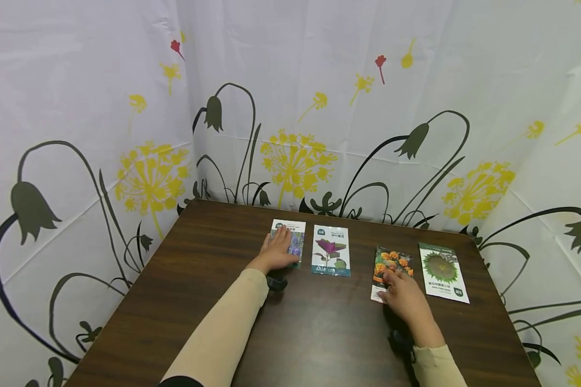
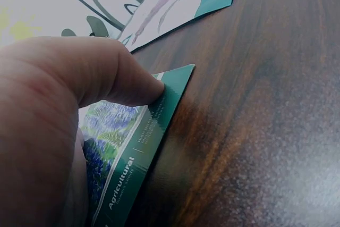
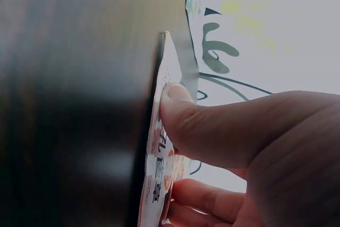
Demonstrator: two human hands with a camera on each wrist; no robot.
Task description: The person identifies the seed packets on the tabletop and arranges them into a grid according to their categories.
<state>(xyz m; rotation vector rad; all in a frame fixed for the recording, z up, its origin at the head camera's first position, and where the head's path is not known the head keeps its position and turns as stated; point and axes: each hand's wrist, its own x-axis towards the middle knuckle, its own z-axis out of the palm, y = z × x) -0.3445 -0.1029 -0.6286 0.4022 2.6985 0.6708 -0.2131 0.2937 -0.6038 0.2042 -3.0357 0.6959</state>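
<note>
My left hand (image 1: 275, 253) rests spread over a seed packet with blue-purple flowers (image 1: 297, 239), and its thumb (image 2: 141, 86) presses the packet's green edge strip. Just right of it lies a packet showing a purple leafy plant (image 1: 330, 248). My right hand (image 1: 408, 299) grips an orange-flower seed packet (image 1: 387, 259) near its white end. In the right wrist view the thumb (image 3: 178, 107) lies on the packet's white face, with the other fingers curled beyond, partly hidden. Further right is a sunflower seed packet (image 1: 443, 271), untouched.
The packets lie in a loose row on a dark brown wooden table (image 1: 319, 333), toward its far edge. A white curtain (image 1: 281, 64) printed with flowers hangs behind and at both sides. Each wrist carries a small black device.
</note>
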